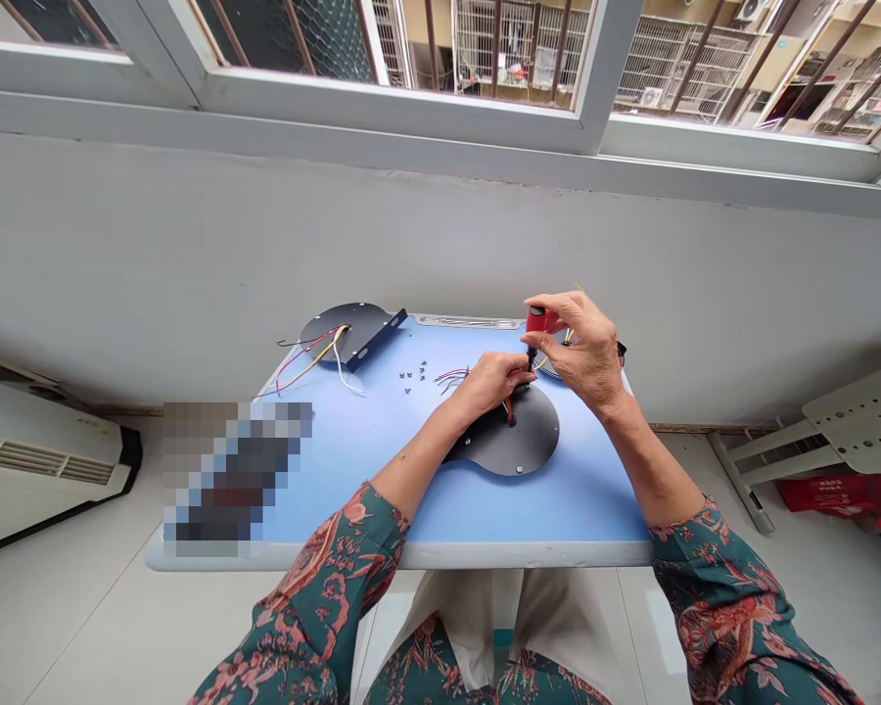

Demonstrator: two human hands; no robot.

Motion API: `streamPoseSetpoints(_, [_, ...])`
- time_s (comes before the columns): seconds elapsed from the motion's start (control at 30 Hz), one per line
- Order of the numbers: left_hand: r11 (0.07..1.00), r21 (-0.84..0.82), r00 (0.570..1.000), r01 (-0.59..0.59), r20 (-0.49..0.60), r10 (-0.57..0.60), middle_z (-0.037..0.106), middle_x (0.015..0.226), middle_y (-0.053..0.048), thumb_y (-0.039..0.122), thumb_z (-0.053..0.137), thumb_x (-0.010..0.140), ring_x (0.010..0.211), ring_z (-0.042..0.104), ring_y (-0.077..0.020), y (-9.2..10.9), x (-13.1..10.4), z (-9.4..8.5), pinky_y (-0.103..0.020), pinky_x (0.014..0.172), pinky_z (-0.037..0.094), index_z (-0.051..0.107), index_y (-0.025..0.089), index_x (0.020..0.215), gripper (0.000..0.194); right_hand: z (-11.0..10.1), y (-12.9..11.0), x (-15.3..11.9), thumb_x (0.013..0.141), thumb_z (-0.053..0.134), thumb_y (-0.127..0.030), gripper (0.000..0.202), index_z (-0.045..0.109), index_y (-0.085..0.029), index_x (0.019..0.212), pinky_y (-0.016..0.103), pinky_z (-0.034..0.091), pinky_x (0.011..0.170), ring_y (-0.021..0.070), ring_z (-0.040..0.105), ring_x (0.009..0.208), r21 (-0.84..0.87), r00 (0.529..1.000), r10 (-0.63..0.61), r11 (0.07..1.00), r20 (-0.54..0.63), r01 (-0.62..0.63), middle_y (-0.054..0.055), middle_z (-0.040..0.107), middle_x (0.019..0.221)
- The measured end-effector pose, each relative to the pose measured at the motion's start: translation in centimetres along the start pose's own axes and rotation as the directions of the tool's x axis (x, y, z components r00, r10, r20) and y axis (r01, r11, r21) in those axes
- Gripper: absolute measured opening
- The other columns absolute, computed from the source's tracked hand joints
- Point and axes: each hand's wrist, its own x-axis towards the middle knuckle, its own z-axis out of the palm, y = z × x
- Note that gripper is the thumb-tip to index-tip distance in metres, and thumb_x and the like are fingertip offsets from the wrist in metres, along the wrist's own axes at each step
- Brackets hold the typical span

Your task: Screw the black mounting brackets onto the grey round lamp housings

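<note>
My right hand point(583, 348) is closed round the red handle of a screwdriver point(535, 321), held upright with its shaft pointing down. The screwdriver's tip meets the far edge of a rounded black plate point(518, 441), where a screw shows. Across this plate reaches my left hand point(493, 382), its fingertips pinched together beside the screwdriver's tip; what they hold is hidden. Coloured wires point(510, 411) come out of a hole in the plate. Silver screws point(519, 470) sit along its near rim.
On the blue table point(352, 470), another black plate with a bent flange point(359, 333) and loose wires lies at the far left. Several small screws point(409, 375) are scattered mid-table. More wired parts point(621, 351) lie behind my right hand. A pixelated patch point(239, 480) covers the left side.
</note>
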Motion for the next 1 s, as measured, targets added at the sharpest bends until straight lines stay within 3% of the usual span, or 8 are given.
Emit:
streamPoseSetpoints(0.07, [1.0, -0.008, 1.0, -0.003, -0.001, 0.003, 0.043, 0.056, 0.006, 0.029, 0.063, 0.087, 0.059, 0.039, -0.0111, 0.14, -0.02, -0.01, -0.025, 0.064, 0.035, 0.049, 0.019, 0.061, 0.031, -0.26, -0.07, 0.16, 0.087, 0.07, -0.019, 0.024, 0.075, -0.029, 0.108, 0.035, 0.061, 0.083, 0.0175, 0.069, 0.083, 0.015, 0.999, 0.031, 0.999, 0.011, -0.032, 0.001, 0.072, 0.098])
streamPoseSetpoints(0.2, [1.0, -0.014, 1.0, -0.006, -0.002, 0.006, 0.042, 0.056, 0.007, 0.027, 0.065, 0.087, 0.058, 0.037, -0.0107, 0.35, -0.08, -0.12, -0.025, 0.063, 0.035, 0.048, 0.02, 0.061, 0.032, -0.66, 0.22, 0.19, 0.089, 0.05, -0.009, 0.041, 0.072, -0.028, 0.119, 0.038, 0.06, 0.094, 0.0182, 0.072, 0.097, 0.227, 0.981, 0.096, 0.965, 0.169, -0.134, -0.001, 0.074, 0.093])
streamPoseSetpoints(0.37, [0.999, 0.032, 1.0, -0.007, -0.02, 0.007, 0.043, 0.056, 0.007, 0.025, 0.067, 0.087, 0.058, 0.039, -0.0109, 0.16, -0.07, -0.05, -0.025, 0.064, 0.037, 0.048, 0.02, 0.061, 0.032, -0.18, -0.27, -0.04, 0.089, 0.068, -0.021, 0.03, 0.074, -0.029, 0.117, 0.035, 0.061, 0.085, 0.018, 0.069, 0.089, 0.07, 0.998, 0.031, 0.997, 0.051, -0.034, 0.002, 0.073, 0.098])
streamPoseSetpoints(0.47, [1.0, 0.009, 1.0, -0.01, -0.019, 0.01, 0.054, 0.061, 0.005, 0.025, 0.064, 0.087, 0.062, 0.048, -0.0124, 0.16, -0.18, -0.02, -0.025, 0.066, 0.041, 0.058, 0.019, 0.068, 0.021, -0.1, -0.38, 0.04, 0.086, 0.069, -0.019, 0.03, 0.075, -0.03, 0.114, 0.035, 0.062, 0.082, 0.0168, 0.068, 0.081, 0.042, 0.997, 0.052, 0.998, 0.059, -0.055, 0.0, 0.073, 0.093])
streamPoseSetpoints(0.6, [0.998, -0.06, 1.0, -0.007, 0.025, 0.009, 0.068, 0.076, 0.001, 0.026, 0.057, 0.092, 0.071, 0.059, -0.0148, 0.44, -0.34, -0.2, -0.025, 0.072, 0.044, 0.071, 0.019, 0.087, 0.017, -0.43, 0.29, 0.07, 0.088, 0.055, -0.013, 0.041, 0.07, -0.028, 0.123, 0.041, 0.061, 0.096, 0.0184, 0.075, 0.093, 0.228, 0.975, 0.158, 0.955, 0.158, -0.191, -0.001, 0.077, 0.096])
streamPoseSetpoints(0.7, [0.999, -0.034, 1.0, -0.012, 0.013, 0.012, 0.064, 0.07, 0.002, 0.026, 0.057, 0.092, 0.067, 0.054, -0.0135, 0.44, -0.22, -0.23, -0.025, 0.071, 0.043, 0.068, 0.018, 0.082, 0.018, -0.3, 0.4, -0.05, 0.091, 0.062, -0.022, 0.035, 0.068, -0.028, 0.125, 0.042, 0.061, 0.098, 0.0192, 0.075, 0.096, 0.213, 0.987, 0.148, 0.964, 0.069, -0.16, 0.001, 0.077, 0.103])
streamPoseSetpoints(0.83, [0.999, 0.02, 0.999, -0.029, -0.027, 0.029, 0.053, 0.061, 0.005, 0.022, 0.061, 0.089, 0.061, 0.044, -0.0116, 0.21, 0.08, -0.07, -0.025, 0.067, 0.038, 0.058, 0.019, 0.07, 0.019, 0.2, -0.22, -0.05, 0.086, 0.076, -0.027, 0.024, 0.074, -0.028, 0.11, 0.036, 0.063, 0.085, 0.0179, 0.071, 0.083, 0.029, 0.999, 0.039, 0.999, -0.032, -0.038, 0.002, 0.075, 0.099])
streamPoseSetpoints(1.0, [1.0, 0.012, 1.0, -0.018, -0.024, 0.018, 0.046, 0.058, 0.007, 0.022, 0.067, 0.088, 0.058, 0.039, -0.0106, 0.24, 0.12, -0.04, -0.025, 0.064, 0.035, 0.05, 0.02, 0.067, 0.027, 0.19, -0.08, -0.11, 0.092, 0.06, -0.021, 0.034, 0.069, -0.028, 0.124, 0.039, 0.062, 0.092, 0.0181, 0.075, 0.091, 0.224, 0.984, 0.144, 0.961, 0.103, -0.164, -0.001, 0.076, 0.094])
